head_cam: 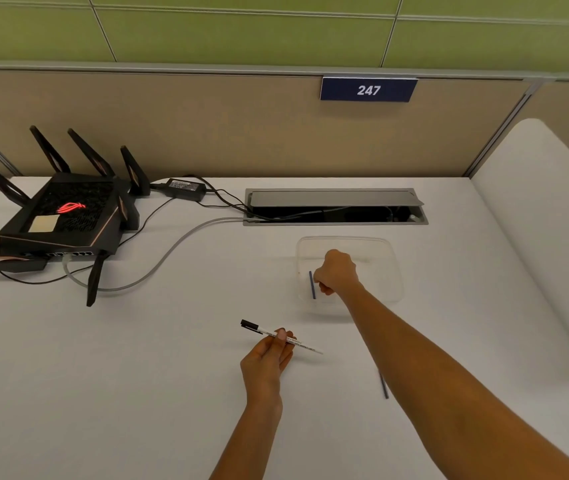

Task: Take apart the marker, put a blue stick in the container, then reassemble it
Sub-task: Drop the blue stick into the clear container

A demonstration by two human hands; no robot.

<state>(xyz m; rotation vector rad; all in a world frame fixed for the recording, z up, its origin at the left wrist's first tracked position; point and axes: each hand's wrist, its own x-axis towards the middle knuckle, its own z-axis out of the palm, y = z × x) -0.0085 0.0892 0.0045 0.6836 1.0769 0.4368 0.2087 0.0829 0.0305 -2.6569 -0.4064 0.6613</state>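
My left hand pinches a thin white marker with a black cap, held level above the white table and pointing left. My right hand reaches into a clear plastic container with its fingers curled. A blue stick stands nearly upright at the fingertips, over the container's left side; whether the fingers still grip it I cannot tell. Another dark, thin stick lies on the table under my right forearm.
A black router with several antennas sits at the far left, with cables trailing across the table to an open cable hatch. A power brick lies behind. A padded white partition bounds the right side.
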